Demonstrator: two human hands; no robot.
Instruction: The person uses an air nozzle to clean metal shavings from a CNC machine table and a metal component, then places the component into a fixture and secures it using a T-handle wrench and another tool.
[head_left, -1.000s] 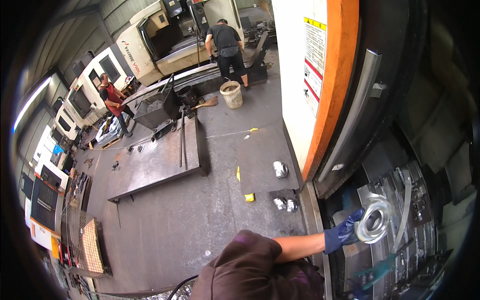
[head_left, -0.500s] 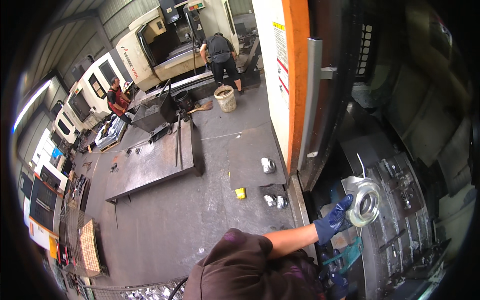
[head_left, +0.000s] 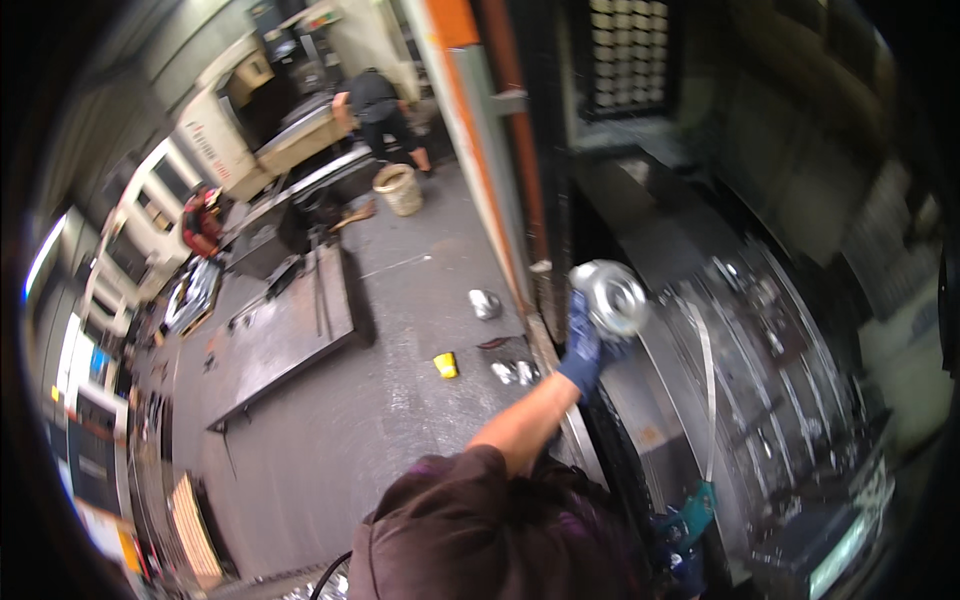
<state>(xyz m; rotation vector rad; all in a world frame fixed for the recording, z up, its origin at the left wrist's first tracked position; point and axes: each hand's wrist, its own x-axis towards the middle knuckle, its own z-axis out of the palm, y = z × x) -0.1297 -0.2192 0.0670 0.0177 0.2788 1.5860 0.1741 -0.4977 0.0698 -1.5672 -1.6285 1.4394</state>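
A blue glove covers my left hand (head_left: 583, 345), which is closed on a silvery ring-shaped metal part (head_left: 622, 300) with a round bore. The part is up beside the machine's doorway, over its dark inner edge. Lower down, my right hand (head_left: 685, 568), gloved too and partly in shadow, grips the teal handle of what looks like an air blow gun (head_left: 692, 515). From that handle a long thin metal tube rises over the machine bed (head_left: 765, 390), which carries metal strips and scattered shiny chips. Motion blurs both hands somewhat.
Several similar metal parts (head_left: 485, 303) lie on the floor left of the door frame (head_left: 480, 150), near a yellow object (head_left: 445, 364). A low steel platform (head_left: 290, 345) stands farther left. Beyond are a bucket (head_left: 398, 190), a bending person (head_left: 378, 110) and another in red (head_left: 201, 222).
My view has swung to the right. My left hand has carried the metal part away from the blow gun's tube, up and left towards the doorway. The tube now shows uncovered.
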